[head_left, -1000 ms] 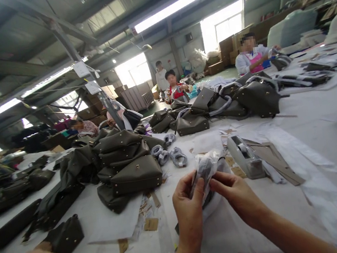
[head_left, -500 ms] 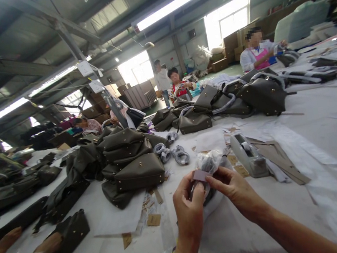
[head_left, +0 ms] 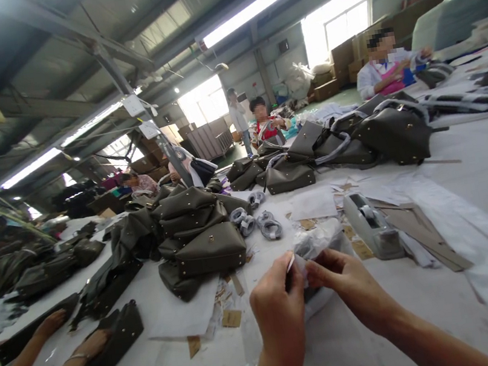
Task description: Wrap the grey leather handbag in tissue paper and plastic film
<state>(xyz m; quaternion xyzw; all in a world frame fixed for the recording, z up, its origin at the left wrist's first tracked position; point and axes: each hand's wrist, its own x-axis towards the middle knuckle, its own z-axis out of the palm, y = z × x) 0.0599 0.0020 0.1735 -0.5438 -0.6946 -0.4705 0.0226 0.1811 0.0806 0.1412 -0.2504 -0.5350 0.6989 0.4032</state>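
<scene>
Near the table's front edge, my left hand [head_left: 278, 306] is closed on a small pale strip [head_left: 297, 268] of paper or tape. My right hand [head_left: 344, 281] pinches at the strip's other side, its fingertips almost against those of my left hand. Under and behind both hands lies a clear plastic-wrapped bundle [head_left: 320, 237], partly hidden by my fingers. Several wrapped grey coils [head_left: 269, 225] rest just beyond, next to a stack of dark bags [head_left: 210, 249]. A grey tape dispenser [head_left: 373, 228] stands to the right of my hands.
Co-workers' hands [head_left: 91, 343] touch dark bags at the left. More dark bags [head_left: 395, 133] lie across the table's far side. Flat brown strips [head_left: 430, 234] and white sheets lie right of the dispenser. Cardboard tags [head_left: 232, 318] are scattered left of my hands.
The strip has turned from lying flat across the bundle to nearly edge-on between my fingers. The view has shifted slightly left. A co-worker's hand at the lower left is gone; a checked sleeve shows there.
</scene>
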